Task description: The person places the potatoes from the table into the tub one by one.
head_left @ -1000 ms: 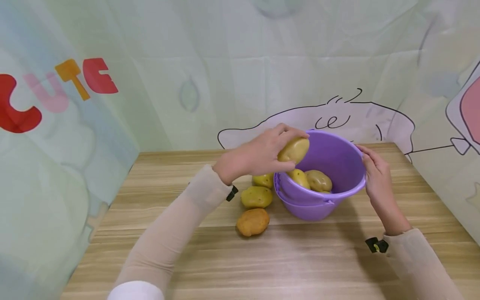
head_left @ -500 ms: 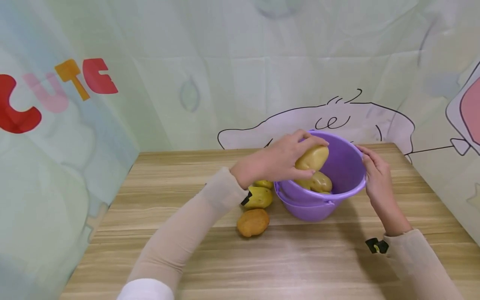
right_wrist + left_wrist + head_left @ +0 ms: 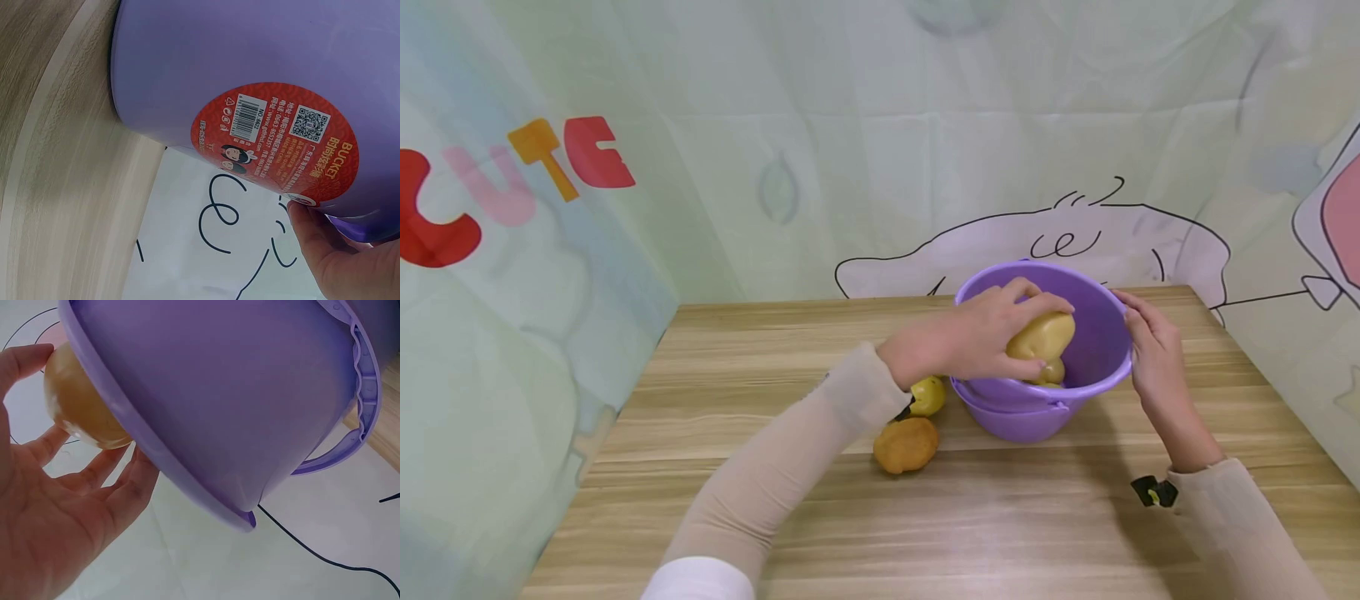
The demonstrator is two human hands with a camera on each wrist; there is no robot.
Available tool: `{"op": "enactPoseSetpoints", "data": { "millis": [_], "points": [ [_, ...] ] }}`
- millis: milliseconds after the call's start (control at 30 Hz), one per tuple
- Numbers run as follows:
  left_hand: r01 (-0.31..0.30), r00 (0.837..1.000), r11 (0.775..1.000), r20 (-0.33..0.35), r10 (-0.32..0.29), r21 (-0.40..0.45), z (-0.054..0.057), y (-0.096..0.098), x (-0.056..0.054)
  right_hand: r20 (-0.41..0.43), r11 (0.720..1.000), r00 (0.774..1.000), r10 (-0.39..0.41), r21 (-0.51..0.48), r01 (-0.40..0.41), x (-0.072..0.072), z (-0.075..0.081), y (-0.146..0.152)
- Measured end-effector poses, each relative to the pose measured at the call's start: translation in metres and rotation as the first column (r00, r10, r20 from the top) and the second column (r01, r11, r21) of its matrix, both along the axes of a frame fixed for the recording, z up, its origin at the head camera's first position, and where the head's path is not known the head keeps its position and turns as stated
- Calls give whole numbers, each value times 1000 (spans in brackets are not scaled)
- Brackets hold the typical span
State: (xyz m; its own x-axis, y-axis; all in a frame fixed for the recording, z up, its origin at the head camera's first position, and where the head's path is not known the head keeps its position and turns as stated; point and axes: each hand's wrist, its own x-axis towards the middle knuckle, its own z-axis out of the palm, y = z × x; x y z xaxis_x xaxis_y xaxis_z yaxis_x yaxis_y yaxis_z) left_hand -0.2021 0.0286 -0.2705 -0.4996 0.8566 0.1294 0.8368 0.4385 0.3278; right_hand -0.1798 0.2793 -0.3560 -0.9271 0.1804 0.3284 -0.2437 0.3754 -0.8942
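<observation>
Potato (image 3: 1048, 336) sits in my left hand's (image 3: 985, 335) grip, fingers and thumb pinching it at the purple bucket's (image 3: 1093, 342) mouth; my right hand (image 3: 1156, 346) grasps the rim, I judge to steady it against knocks.

A backdrop (image 3: 872, 142) is showing a cartoon (image 3: 1000, 237) behind the far edge of the bench (image 3: 985, 517), "CUTE" lettering (image 3: 537, 143) beyond its left edge, a balloon (image 3: 1347, 212) beyond its right.
</observation>
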Motion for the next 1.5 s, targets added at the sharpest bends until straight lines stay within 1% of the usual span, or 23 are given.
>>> {"op": "enactPoseSetpoints", "data": {
  "millis": [167,267,400,600,733,933,1233,1367,1500],
  "points": [
    [-3,1000,999,-15,2,-40,0,1,1,-11,1000,1000,-4,-9,4,0,1,-2],
    [0,1000,999,-27,-1,-44,0,1,1,-21,1000,1000,-4,-15,3,0,1,-2],
    [3,999,1000,-33,-3,-19,-1,0,0,-28,1000,1000,-2,-14,1,0,1,-2],
    [12,1000,999,-21,-11,33,-1,-5,-3,-27,1000,1000,-8,-9,7,0,1,-1],
    [14,1000,998,-9,-14,69,0,-9,-3,-20,1000,1000,-14,-9,14,0,0,-1],
    [-13,1000,996,26,11,91,1,-18,-2,-13,1000,1000,-11,-14,11,0,-1,0],
    [-41,999,997,14,40,70,5,-34,-1,-12,1000,1000,-13,-8,13,0,-1,0],
    [-68,998,995,-10,69,72,7,-42,-2,-12,1000,1000,-13,-12,13,1,0,-1],
    [-99,995,993,-12,100,56,8,-51,-2,-6,1000,1000,-18,-18,18,1,0,-2]
  ]
}}
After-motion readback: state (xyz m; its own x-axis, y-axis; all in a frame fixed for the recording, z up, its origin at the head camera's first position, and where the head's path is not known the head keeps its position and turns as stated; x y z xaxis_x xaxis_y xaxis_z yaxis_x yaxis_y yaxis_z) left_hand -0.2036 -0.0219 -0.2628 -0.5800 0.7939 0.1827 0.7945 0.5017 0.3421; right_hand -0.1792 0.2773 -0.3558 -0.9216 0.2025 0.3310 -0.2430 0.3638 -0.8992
